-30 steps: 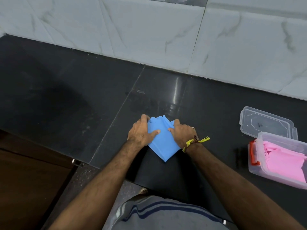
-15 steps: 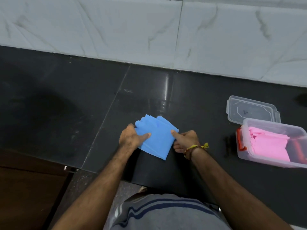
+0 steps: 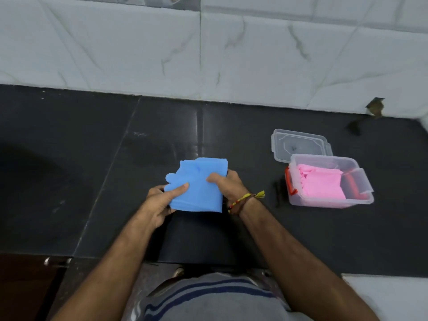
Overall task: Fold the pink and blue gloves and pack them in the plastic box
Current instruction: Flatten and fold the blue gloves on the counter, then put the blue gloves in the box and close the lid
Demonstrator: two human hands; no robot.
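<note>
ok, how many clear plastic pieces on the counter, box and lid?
2. The plastic box sits right of the hands with pink gloves inside; its lid lies flat just behind it, against the box's back-left corner.

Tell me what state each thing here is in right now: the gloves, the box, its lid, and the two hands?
Folded blue rubber gloves: gripped by both hands.
Pink rubber gloves: folded, lying inside the box.
Clear plastic box: open, standing on the black counter.
Clear plastic lid: off, lying flat behind the box.
Left hand: pinching the blue gloves' left edge.
Right hand: pinching their right edge.
</note>
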